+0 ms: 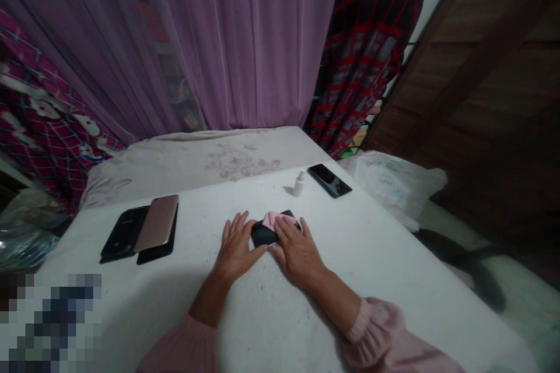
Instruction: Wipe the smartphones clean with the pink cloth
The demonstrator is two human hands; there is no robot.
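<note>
**Right hand point(297, 252) lying on pink cloth point(275, 220), left hand point(238, 247) beside it**

In the head view, both hands are lying open, fingers spread, mid-frame on the desk point(385, 256). The right hand is covering the cloth, which is sitting on a black object point(263, 234); the left thumb is touching that object. A white bottle point(300, 183) and a phone point(329, 180) are lying above them, and a rose-gold phone point(157, 223) and a black phone point(123, 233) are lying to the left.
</note>
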